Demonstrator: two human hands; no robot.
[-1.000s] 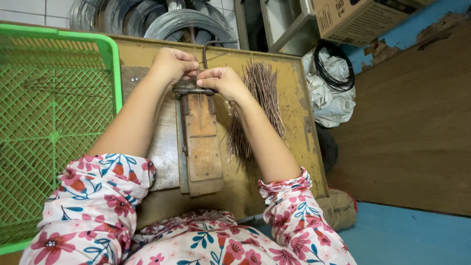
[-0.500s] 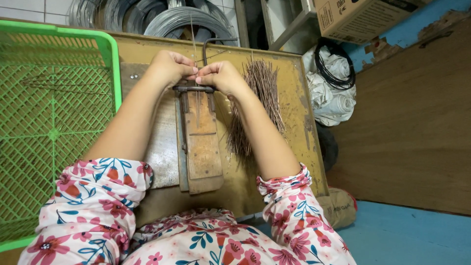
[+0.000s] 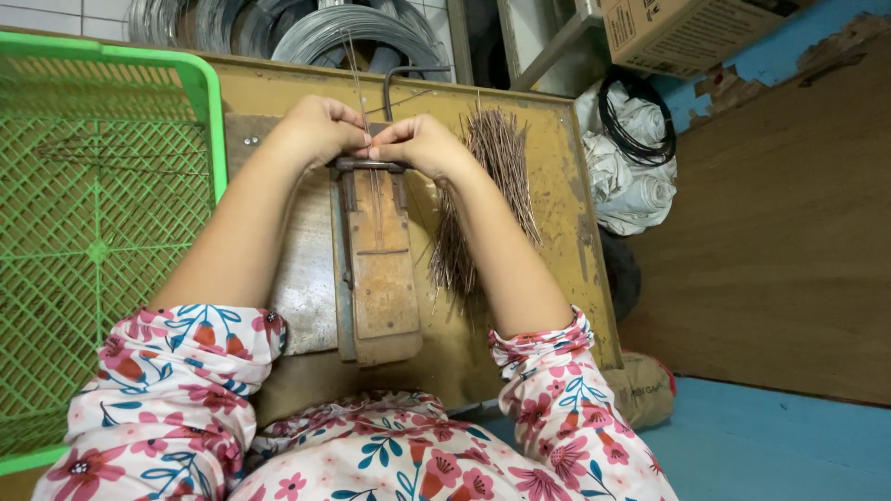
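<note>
My left hand (image 3: pixel 320 130) and my right hand (image 3: pixel 418 146) meet at the far end of a rusty metal jig (image 3: pixel 376 264) that lies on a worn yellow table (image 3: pixel 557 176). Both hands pinch thin steel wires (image 3: pixel 357 70) that run from the coils behind down onto the jig. A pile of cut rusty wire pieces (image 3: pixel 492 199) lies just right of my right forearm.
A green plastic mesh basket (image 3: pixel 102 232) stands at the left of the table. Coils of grey wire (image 3: pixel 343 28) lean behind it. To the right are a cardboard box (image 3: pixel 687 32), white bundled cloth with a black cable loop (image 3: pixel 636 158), and a brown board (image 3: pixel 780 223).
The two hands have drawn closer together over the jig's far end, and the thin wires now stand up between the fingers. The arms have hardly shifted.
</note>
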